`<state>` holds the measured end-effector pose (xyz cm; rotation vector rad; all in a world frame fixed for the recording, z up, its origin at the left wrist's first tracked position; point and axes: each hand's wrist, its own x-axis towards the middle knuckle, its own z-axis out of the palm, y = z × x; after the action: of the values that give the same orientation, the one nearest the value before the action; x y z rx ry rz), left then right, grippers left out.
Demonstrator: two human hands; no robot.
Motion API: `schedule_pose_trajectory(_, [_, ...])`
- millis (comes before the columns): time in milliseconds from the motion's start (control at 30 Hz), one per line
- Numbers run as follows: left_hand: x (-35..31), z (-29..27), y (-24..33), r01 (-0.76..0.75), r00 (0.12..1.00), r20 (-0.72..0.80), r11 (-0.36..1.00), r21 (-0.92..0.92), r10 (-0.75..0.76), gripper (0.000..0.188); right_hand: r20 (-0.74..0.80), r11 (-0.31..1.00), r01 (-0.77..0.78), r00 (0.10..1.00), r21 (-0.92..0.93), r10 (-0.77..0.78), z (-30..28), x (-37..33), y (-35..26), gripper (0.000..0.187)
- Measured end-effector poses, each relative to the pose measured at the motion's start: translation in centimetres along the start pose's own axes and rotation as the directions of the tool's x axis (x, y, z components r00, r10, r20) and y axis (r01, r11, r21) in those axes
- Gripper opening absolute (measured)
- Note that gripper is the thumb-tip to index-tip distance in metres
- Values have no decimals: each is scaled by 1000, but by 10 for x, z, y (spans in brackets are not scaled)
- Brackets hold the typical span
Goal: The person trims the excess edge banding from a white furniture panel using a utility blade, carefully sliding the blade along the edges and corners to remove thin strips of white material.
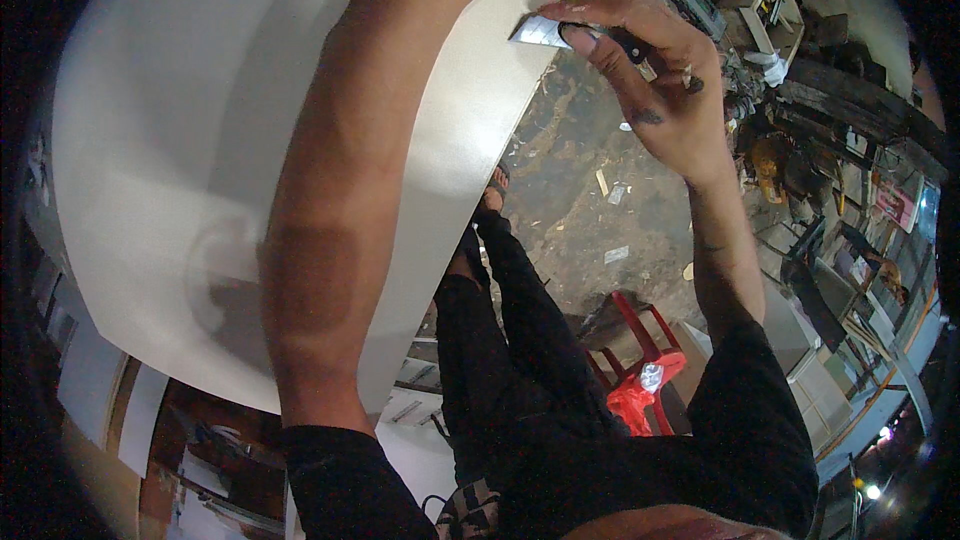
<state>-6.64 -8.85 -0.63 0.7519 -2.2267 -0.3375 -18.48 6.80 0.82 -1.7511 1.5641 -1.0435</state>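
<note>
Two dark sleeves [750,390] lie nearest, one on each side of the person's black trousers [530,360]. Just right of the legs, a red plastic chair [660,340] holds a red bag [630,405] and a shiny silvery wrapper [651,376]. The left forearm [340,200] stretches away over a large white board [170,90], which fills the left side and casts back a soft shadow beside the arm. The left hand runs past the far edge of view, so one cannot tell whether it holds anything. On the floor [570,160], right of the board, lie small pale scraps. Farther off, the right hand [660,80] pinches a flat metal blade [541,32] between thumb and fingers. The blade points left at the board's far right edge; whether they touch is unclear. Farthest right stands an open pale box [755,5] among clutter.
</note>
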Motion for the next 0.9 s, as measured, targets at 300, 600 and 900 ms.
schedule_pose_trajectory(300, [-1, 1, 3, -4, 1000, 1, 1000, -20, 4, 32, -93, 995, -18, 995, 99, 28, 10, -12, 6, 17])
schedule_pose_trajectory(600, [9, -18, 14, 35, 995, 93, 997, -71, -29, 37, -236, 647, -386, 709, 658, 664, 22, -71, -21, 11])
schedule_pose_trajectory(900, [16, -11, 92, 21, 974, 225, 978, -206, 27, 59, -375, 630, -657, 508, 413, 776, -44, -290, -19, 12])
